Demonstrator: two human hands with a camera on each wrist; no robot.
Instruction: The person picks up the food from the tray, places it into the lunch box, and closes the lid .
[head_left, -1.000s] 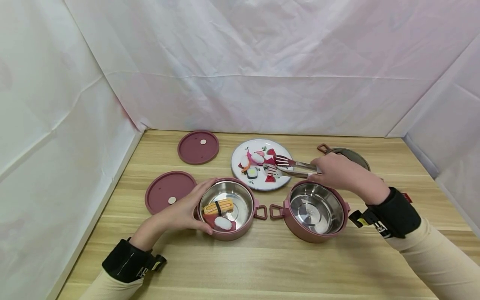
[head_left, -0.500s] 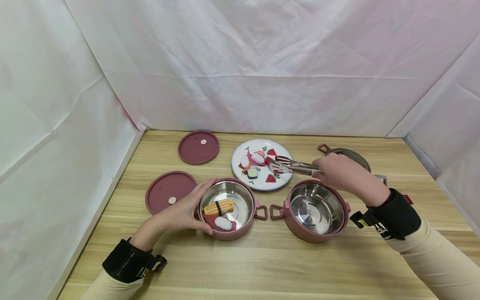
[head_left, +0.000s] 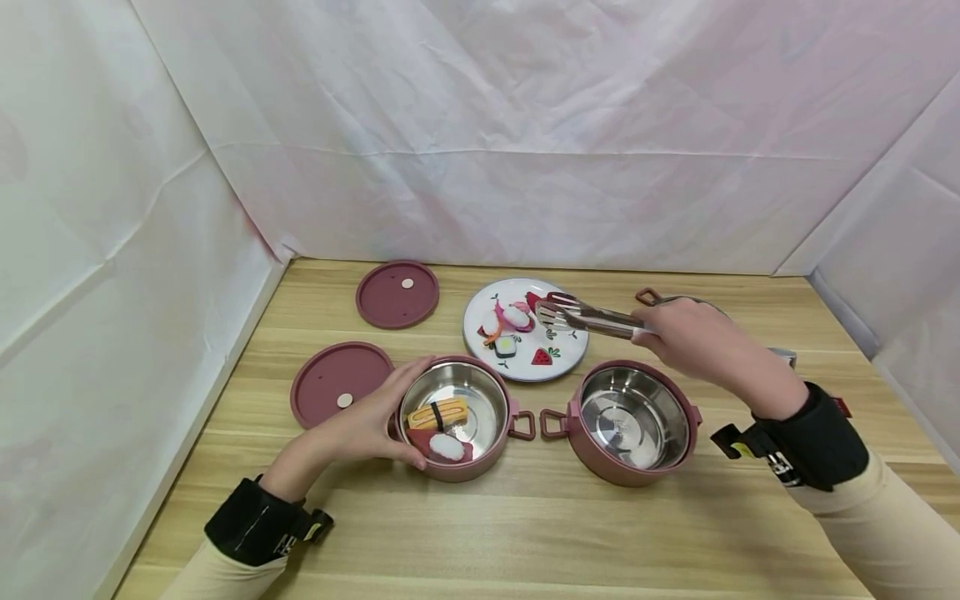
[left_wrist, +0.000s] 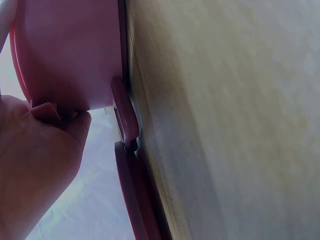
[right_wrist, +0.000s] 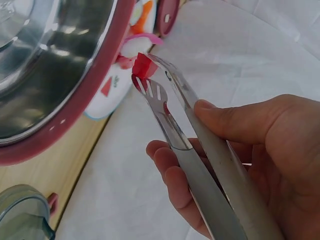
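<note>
My left hand [head_left: 367, 423] grips the left side of a pink steel-lined pot [head_left: 491, 457], thumb at the front and fingers round the back. A yellow toy omelette sushi [head_left: 450, 410] and a white-and-red toy sushi [head_left: 447, 447] lie inside it. My right hand [head_left: 686, 342] holds metal serving tongs [head_left: 611, 323] over the right part of a white plate [head_left: 573, 354]. In the right wrist view the tong tips pinch a small red piece [right_wrist: 143, 66]; its kind is unclear. On the plate's left half lie several toy sushi pieces [head_left: 516, 317].
A second pink pot [head_left: 600, 467] stands right of the first, their handles nearly meeting. Two dark red lids [head_left: 393, 308] lie at the left, one partly behind my left hand. Behind my right hand is a partly hidden round item with a pink handle [head_left: 647, 297].
The tongs have narrowed on the red piece, and their tips have risen slightly. My right hand has shifted a little to the right. My left hand and the pots stay put.
</note>
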